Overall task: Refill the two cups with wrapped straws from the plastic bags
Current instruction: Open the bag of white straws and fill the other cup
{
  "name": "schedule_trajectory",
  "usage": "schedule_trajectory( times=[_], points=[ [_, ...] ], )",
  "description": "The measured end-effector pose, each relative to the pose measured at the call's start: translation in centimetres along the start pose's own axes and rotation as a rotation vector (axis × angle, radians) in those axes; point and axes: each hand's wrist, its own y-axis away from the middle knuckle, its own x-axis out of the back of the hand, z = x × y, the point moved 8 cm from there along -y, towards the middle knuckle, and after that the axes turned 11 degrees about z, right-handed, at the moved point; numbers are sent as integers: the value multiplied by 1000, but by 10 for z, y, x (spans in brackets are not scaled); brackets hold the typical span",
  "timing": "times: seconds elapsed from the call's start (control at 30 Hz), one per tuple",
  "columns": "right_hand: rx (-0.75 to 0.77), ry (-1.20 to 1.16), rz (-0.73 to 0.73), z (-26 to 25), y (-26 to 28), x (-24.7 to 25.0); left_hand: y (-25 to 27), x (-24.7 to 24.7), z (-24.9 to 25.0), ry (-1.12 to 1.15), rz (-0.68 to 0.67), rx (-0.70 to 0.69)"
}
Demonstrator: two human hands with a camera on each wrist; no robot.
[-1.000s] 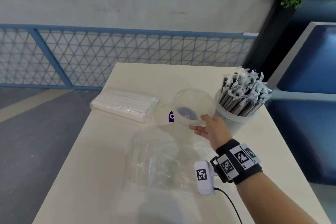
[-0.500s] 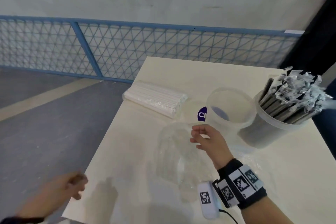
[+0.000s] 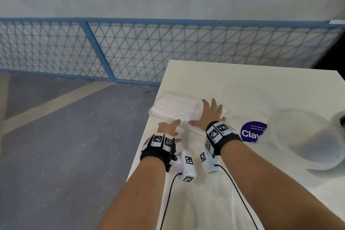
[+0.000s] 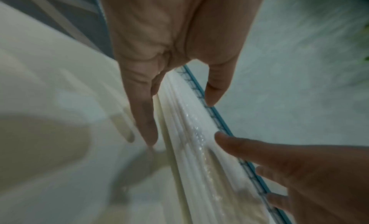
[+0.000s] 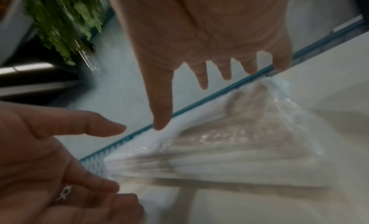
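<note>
Both hands over bag of straws (image 3: 175, 107) at table's (image 3: 242, 87) left edge. Left hand (image 3: 169, 129) fingers spread, holding nothing. Right hand (image 3: 210, 115) splayed wide above bag. Empty cup (image 3: 306, 140) near right edge.

Your bag of white wrapped straws (image 3: 177, 109) lies flat on the surface (image 3: 233, 84) near its left edge, a clear plastic pack with the straws lined up side by side along its length. The plastic glints and wrinkles at the near end. Your empty clear cup (image 3: 302, 136) stands to the right, well apart from the bag, wide-mouthed and translucent. Just past it, at the frame's right border, you see only a sliver of the second cup (image 3: 338, 123).
</note>
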Motion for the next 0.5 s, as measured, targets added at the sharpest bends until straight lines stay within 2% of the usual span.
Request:
schedule_trajectory(
  times=[0.07,0.13,0.27,0.5],
  points=[
    [24,156,-79,8,-12,-16,-15,-11,-3,6,-21,10],
    [49,211,-94,14,-17,-24,-21,-20,-1,1,-47,2],
    [73,110,-40,14,-16,-15,-30,-28,4,-8,-35,-78],
    [89,-8,-76,10,0,-8,-12,-30,24,83,84,-268]
  ],
)
